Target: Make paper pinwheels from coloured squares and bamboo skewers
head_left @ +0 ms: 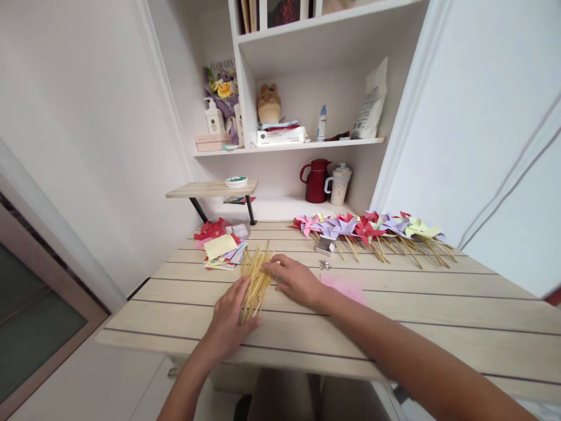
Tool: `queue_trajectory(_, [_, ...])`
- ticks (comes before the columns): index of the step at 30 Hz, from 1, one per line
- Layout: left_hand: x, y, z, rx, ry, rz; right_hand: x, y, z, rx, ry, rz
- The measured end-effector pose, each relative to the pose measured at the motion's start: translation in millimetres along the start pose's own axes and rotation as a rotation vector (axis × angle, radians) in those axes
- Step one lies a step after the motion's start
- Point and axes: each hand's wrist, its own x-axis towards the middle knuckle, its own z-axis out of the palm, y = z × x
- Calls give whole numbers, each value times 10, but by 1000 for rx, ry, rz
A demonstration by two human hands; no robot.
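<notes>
A loose pile of thin yellow wooden sticks [255, 280] lies on the slatted table in front of me. My left hand [228, 313] rests along the pile's left side, fingers stretched out and thumb apart near its lower end. From the right, my right hand [294, 279] touches the upper part of the sticks with its fingertips, fingers spread and thumb apart. Just behind the sticks is a stack of coloured paper [221, 248], a yellow sheet on top. Beside my right forearm lies a pink sheet of paper [344, 286], blurred. A few small metal pins [325, 265] sit beyond it.
Finished paper pinwheels [366, 227] on sticks lie in a row at the back right. A small open box [325, 245] stands near them. At the back left is a small raised shelf [205, 189] on black legs. A red jug [317, 181] and a tumbler [339, 184] stand behind.
</notes>
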Motion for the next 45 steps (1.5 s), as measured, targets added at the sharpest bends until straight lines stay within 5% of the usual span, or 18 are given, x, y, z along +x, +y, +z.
queue_trajectory(8, [-30,199,-26,214,-111,-38,262,475,142,58,75,279])
queue_trajectory(15, [-26,239,-24,283,-156,-60,629,806,71,58,112,343])
queue_trajectory(34, [-17,218,23,274,-157,-52,936,788,190,22,30,337])
queue_trajectory(45, [198,245,115,334,-53,-86,801,577,204,369,-19,272])
